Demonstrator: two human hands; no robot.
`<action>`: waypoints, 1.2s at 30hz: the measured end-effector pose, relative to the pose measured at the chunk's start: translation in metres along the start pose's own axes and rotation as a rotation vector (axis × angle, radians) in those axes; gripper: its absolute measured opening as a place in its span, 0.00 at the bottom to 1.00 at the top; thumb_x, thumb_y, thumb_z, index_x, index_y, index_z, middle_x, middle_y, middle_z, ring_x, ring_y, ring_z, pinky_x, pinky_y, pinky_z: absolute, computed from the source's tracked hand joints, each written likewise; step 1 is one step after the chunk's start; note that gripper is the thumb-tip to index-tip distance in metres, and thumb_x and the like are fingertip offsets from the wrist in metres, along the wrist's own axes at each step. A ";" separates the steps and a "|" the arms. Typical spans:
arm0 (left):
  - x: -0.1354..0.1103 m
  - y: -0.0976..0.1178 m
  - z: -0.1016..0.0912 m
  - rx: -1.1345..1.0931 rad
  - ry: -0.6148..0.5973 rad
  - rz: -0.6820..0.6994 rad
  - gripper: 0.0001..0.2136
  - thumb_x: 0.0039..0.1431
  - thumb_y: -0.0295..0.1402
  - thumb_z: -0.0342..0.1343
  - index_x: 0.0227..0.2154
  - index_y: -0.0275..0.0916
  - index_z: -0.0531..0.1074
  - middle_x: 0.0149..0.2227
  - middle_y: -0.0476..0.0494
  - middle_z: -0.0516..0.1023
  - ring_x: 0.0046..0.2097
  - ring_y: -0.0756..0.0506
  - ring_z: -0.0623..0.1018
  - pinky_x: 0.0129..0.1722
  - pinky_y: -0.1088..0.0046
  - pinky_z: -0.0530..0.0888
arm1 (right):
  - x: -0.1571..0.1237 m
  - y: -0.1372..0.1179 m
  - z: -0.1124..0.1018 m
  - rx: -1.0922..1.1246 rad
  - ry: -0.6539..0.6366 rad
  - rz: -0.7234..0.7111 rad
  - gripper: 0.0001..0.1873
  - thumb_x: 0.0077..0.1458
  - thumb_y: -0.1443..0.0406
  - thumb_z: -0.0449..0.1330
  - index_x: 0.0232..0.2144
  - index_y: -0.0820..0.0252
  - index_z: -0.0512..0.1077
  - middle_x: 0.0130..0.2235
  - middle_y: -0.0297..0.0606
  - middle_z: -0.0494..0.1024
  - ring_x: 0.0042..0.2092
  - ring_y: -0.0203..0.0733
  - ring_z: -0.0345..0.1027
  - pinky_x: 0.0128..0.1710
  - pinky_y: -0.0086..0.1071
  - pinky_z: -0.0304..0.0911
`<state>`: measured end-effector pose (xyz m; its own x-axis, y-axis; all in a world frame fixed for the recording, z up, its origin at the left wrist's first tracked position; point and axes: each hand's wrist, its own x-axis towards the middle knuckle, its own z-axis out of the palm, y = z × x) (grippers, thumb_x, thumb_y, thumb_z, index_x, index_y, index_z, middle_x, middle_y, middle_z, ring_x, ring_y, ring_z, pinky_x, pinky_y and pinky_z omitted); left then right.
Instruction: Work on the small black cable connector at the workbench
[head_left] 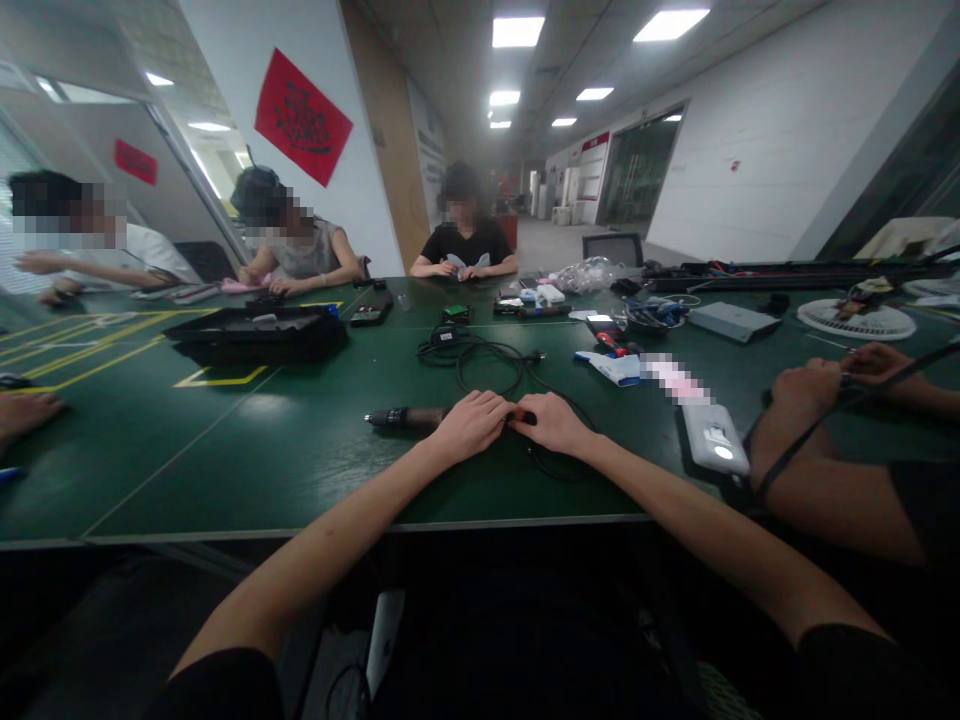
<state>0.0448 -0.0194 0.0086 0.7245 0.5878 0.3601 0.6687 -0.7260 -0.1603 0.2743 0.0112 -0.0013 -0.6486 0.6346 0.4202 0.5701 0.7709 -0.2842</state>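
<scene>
A dark cylindrical electric screwdriver [405, 418] lies on the green table [247, 450], its tip pointing left. My left hand [472, 425] is closed over its rear end. My right hand [551, 422] rests beside it with fingers curled, touching the tool's end where its black cable [487, 360] leaves. What the right fingers pinch is too small to make out. The cable loops across the table behind both hands.
A black tray [259, 335] sits at the left. A white device [714, 440] lies right of my hands, beside a co-worker's arms [817, 440]. Small tools and boxes [615, 350] crowd the far right. Three people sit across the table. Another hand [26, 412] rests at the left edge.
</scene>
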 end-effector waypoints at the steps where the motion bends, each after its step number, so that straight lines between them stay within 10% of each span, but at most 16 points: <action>1: 0.000 0.000 0.000 0.009 0.003 -0.005 0.13 0.72 0.31 0.49 0.56 0.40 0.68 0.50 0.40 0.77 0.54 0.40 0.74 0.53 0.61 0.69 | 0.000 0.000 0.000 0.002 -0.001 0.003 0.07 0.62 0.62 0.68 0.33 0.60 0.77 0.36 0.37 0.80 0.36 0.39 0.72 0.41 0.31 0.61; 36: 0.002 -0.001 -0.003 -0.021 0.009 0.031 0.27 0.71 0.31 0.48 0.71 0.40 0.53 0.50 0.38 0.76 0.57 0.38 0.73 0.59 0.58 0.67 | 0.000 0.000 0.004 0.018 0.008 0.064 0.06 0.61 0.64 0.68 0.32 0.58 0.77 0.37 0.36 0.82 0.36 0.40 0.73 0.39 0.32 0.60</action>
<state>0.0453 -0.0188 0.0126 0.7433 0.5614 0.3639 0.6420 -0.7515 -0.1520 0.2728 0.0117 -0.0045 -0.6069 0.6822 0.4078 0.6013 0.7296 -0.3258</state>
